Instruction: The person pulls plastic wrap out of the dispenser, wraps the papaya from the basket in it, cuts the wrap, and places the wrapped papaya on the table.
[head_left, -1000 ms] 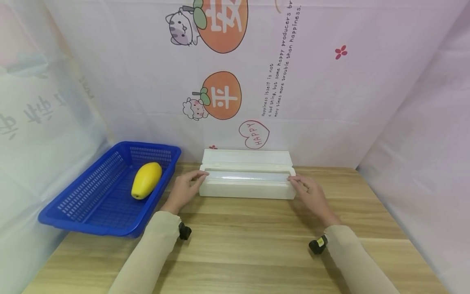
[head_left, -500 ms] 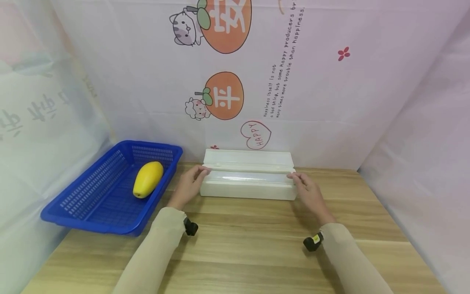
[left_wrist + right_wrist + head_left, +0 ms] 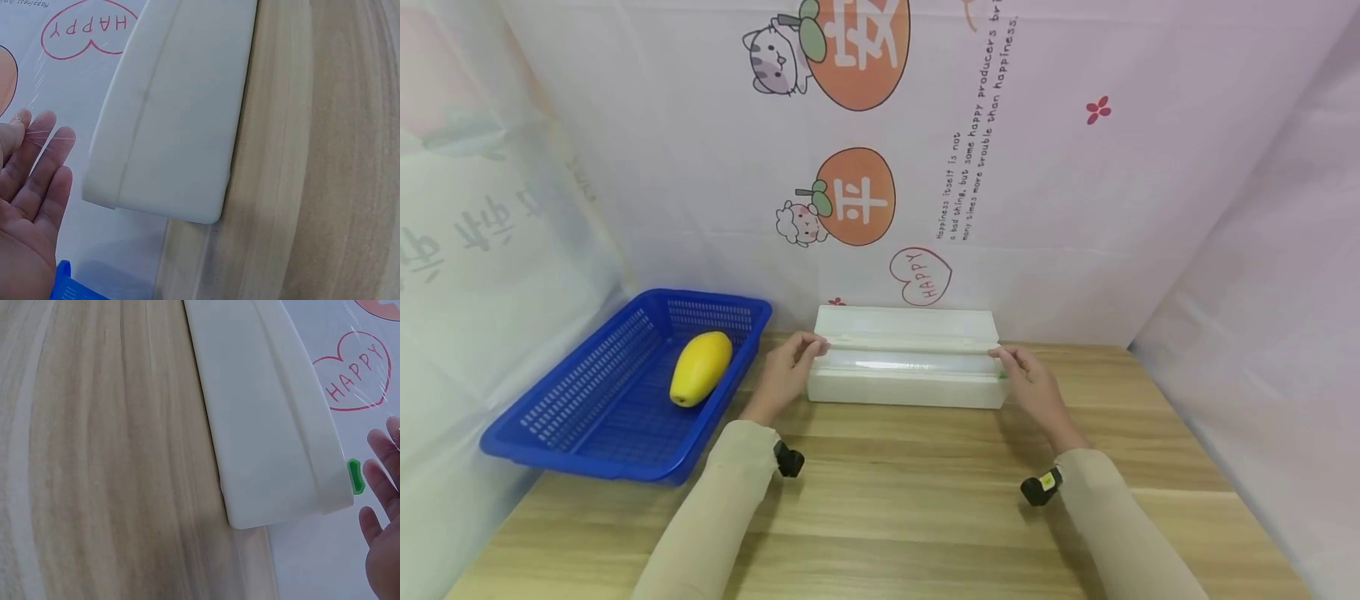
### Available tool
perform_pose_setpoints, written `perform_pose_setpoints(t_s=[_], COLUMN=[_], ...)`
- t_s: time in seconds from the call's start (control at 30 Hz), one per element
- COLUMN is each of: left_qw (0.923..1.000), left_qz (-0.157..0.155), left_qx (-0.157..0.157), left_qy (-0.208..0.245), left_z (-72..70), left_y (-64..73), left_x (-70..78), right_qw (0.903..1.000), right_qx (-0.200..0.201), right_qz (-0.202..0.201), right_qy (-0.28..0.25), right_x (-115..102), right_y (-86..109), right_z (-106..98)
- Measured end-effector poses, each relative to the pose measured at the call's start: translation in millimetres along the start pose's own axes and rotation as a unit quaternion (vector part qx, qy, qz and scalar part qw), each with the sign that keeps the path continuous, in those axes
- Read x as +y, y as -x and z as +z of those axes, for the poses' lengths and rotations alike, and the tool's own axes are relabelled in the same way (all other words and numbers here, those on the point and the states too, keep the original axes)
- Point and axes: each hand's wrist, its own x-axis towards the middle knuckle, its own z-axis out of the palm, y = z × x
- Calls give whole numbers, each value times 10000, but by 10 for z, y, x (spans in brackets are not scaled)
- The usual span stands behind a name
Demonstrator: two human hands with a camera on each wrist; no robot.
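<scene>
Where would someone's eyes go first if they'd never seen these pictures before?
Probably to the bright yellow fruit lying in the blue basket, on the left side of the table. Next might come the orange fruit drawings on the pale cloth behind. Then perhaps the open white box in the middle, its clear film in the grip of the left hand and the right hand.

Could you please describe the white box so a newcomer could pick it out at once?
At the back of the wooden tabletop, before the printed backdrop, sits the long white box. The left hand is at one end, the right hand at the other. Unlike the slotted blue basket to its left, it is solid-sided, with a raised lid.
</scene>
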Motion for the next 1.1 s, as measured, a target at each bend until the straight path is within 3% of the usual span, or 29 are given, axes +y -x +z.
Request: perform_pose_setpoints(t_s=[0.37,1.1], left_qw=[9999,9984], left_qz=[-126,248], left_qx=[80,456], left_qy=[10,243], left_z=[-37,-90], left_y=[3,-64], left_x=[199,415], right_qw=[9995,9946], right_qx=[68,371], right_qz=[-269,-932], right_qy=[-136,-272], right_x=[-118,-313], right_y=[-1,-64], right_z=[-59,-166])
